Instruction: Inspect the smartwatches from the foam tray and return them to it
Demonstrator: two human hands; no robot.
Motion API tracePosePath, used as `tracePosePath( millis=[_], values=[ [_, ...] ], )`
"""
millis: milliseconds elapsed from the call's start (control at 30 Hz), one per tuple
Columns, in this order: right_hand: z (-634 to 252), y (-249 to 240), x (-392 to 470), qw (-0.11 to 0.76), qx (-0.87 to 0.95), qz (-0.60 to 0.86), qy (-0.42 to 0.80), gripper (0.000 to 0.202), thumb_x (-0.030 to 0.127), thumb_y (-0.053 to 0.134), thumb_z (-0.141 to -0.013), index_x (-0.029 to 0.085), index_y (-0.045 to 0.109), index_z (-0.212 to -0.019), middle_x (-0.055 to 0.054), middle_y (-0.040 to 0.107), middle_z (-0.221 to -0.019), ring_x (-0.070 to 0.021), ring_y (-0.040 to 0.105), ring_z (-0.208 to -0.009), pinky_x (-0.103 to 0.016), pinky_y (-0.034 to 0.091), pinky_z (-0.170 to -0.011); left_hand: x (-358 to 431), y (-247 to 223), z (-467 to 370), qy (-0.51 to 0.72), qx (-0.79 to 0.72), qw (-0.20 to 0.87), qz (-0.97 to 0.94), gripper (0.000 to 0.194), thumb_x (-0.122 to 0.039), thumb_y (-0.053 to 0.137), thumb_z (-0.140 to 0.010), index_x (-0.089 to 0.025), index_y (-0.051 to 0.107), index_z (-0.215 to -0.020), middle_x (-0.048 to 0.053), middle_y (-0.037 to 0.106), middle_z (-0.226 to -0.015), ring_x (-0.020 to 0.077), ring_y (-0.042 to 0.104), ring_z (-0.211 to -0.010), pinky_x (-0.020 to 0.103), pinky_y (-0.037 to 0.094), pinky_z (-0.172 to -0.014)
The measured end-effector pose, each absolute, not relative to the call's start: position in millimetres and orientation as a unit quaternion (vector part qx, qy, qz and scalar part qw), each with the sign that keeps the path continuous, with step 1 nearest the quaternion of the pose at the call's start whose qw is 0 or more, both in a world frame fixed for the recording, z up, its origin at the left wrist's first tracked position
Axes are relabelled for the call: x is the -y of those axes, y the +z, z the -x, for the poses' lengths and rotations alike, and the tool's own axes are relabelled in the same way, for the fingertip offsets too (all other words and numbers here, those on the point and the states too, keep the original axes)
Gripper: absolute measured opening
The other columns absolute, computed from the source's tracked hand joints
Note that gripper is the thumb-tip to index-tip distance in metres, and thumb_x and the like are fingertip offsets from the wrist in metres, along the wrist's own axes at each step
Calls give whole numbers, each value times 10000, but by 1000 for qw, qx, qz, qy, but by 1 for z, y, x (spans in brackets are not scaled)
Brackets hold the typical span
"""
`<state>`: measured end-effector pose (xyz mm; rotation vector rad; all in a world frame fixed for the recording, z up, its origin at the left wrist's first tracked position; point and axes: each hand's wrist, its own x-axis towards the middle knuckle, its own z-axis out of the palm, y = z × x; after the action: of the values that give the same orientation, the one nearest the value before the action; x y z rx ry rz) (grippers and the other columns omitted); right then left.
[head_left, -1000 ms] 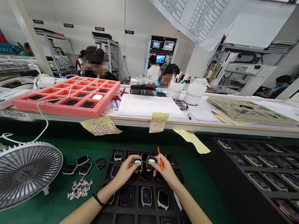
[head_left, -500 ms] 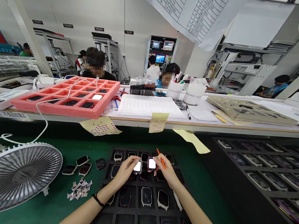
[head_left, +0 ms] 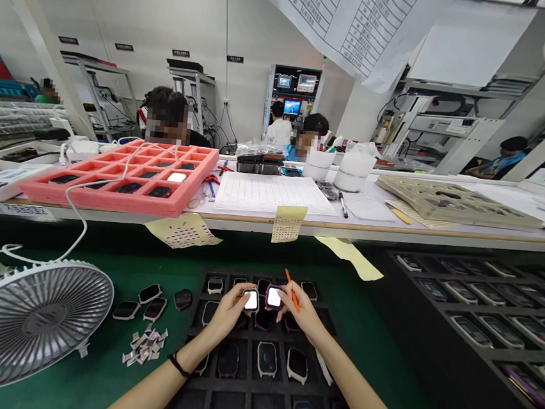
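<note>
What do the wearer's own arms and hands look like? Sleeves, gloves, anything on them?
Left hand and right hand: no gloves. No sleeves in view on either forearm. A thin black band circles the left wrist; none shows on the right. Rings: too small to tell.

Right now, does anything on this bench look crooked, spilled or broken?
Nothing looks spilled or broken. Two things look untidy: the small parts lie in a jumbled heap beside the fan, rather than in a container, and the right-hand yellow paper droops askew from the shelf edge.
</note>
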<state>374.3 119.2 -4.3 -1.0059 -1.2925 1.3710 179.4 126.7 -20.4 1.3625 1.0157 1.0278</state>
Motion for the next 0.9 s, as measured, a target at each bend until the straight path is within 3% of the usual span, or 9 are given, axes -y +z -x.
tracePosePath(
  millis=[300,533,633,900],
  values=[
    [-372,-9,-121,473,548,385,572,512,473,735,-662,231,285,-677,90,408,-656,-92,554,-476,-270,524,-483,-127,-26,-181,431,-420,557,-573,467,-328,646,-697,-189,503,-1120,90,585,-1117,183,617,-837,289,518,-695],
    [-373,-2,-119,475,541,402,566,507,455,740,-659,229,287,-658,91,398,-636,-71,474,-406,-254,467,-439,-126,-22,-181,416,-431,555,-578,420,-417,612,-735,-177,548,-1073,62,608,-972,170,589,-768,261,512,-606],
    [-373,1,-118,476,536,416,560,487,483,702,-690,227,289,-650,75,419,-656,-94,513,-429,-242,424,-418,-126,-19,-181,416,-439,551,-575,403,-462,588,-751,-165,588,-1023,56,614,-913,164,574,-715,249,496,-558],
    [-374,-2,-119,491,528,425,547,485,511,695,-693,224,309,-630,68,415,-622,-125,549,-452,-216,328,-346,-125,-14,-181,419,-442,510,-608,337,-476,545,-785,-163,629,-880,61,651,-856,213,582,-848,264,453,-658]
  ],
)
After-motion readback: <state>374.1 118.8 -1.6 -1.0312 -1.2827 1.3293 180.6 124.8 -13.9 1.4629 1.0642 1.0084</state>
